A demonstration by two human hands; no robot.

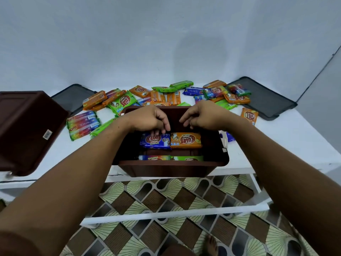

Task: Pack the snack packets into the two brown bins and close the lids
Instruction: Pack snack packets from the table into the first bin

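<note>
Packets [249, 115] are seeming light, slick; I'm favouring edge pinches. Inside the brown bin [166, 163], left hand [153, 120] is touching the blue packet [155, 142], grip unclear; right hand [202, 117] hanging slack, empty.
</note>
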